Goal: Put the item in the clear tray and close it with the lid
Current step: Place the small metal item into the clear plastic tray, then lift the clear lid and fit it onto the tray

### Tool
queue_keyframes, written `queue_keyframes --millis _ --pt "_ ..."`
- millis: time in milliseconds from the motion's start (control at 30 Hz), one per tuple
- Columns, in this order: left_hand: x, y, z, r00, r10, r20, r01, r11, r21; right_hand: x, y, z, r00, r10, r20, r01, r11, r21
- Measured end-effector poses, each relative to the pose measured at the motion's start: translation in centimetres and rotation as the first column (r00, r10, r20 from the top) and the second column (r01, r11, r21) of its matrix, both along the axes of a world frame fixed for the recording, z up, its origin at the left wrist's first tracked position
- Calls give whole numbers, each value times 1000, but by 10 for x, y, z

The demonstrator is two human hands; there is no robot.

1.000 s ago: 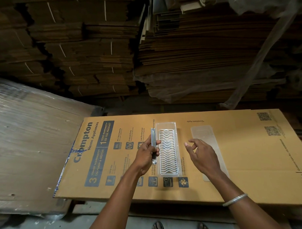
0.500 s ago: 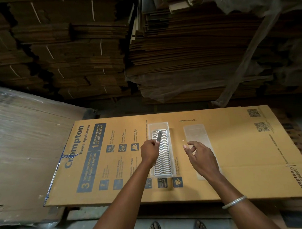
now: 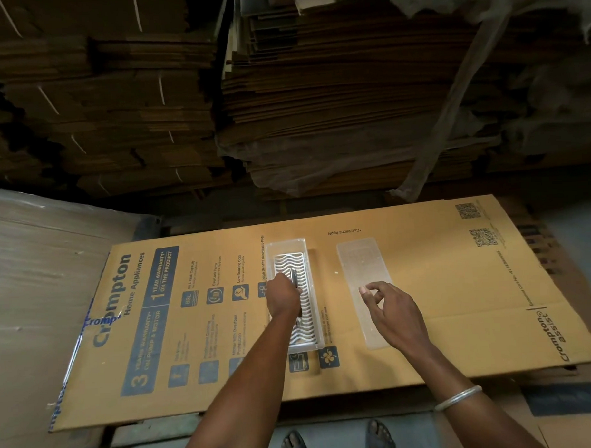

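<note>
A long clear tray [image 3: 290, 245] with a white wavy insert lies on the flattened printed carton [image 3: 457, 302]. My left hand [image 3: 283, 296] is over the tray's middle, shut on a slim dark metal item [image 3: 293, 278] that lies lengthwise inside the tray; most of the item is hidden by the hand. To the right of the tray the flat frosted lid [image 3: 359, 261] rests on the carton. My right hand [image 3: 392, 312] hovers over the lid's near half with fingers spread and holds nothing.
Tall stacks of flattened cardboard [image 3: 317, 105] rise behind the carton. A plastic-wrapped stack [image 3: 38, 283] stands at the left. My feet [image 3: 338, 440] show below the carton's near edge.
My left hand carried the item from the tray's left side over the tray and lowered it inside. My right hand drifted a little right, over the lid.
</note>
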State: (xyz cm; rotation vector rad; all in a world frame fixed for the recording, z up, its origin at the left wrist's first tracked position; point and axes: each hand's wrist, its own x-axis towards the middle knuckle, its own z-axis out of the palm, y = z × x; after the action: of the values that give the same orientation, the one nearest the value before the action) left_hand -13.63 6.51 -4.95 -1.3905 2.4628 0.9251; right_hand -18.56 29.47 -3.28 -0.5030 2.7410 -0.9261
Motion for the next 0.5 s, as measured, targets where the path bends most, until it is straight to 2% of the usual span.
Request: queue_keyframes --millis 233,500 --pt "-1 -6 -15 1000 -2 4 2 1000 6 -6 8 -6 1000 3 11 -3 1000 20" --pt "-2 -4 -24 998 -54 45 57 996 -73 -7 8 -13 1000 14 23 -15 999 48"
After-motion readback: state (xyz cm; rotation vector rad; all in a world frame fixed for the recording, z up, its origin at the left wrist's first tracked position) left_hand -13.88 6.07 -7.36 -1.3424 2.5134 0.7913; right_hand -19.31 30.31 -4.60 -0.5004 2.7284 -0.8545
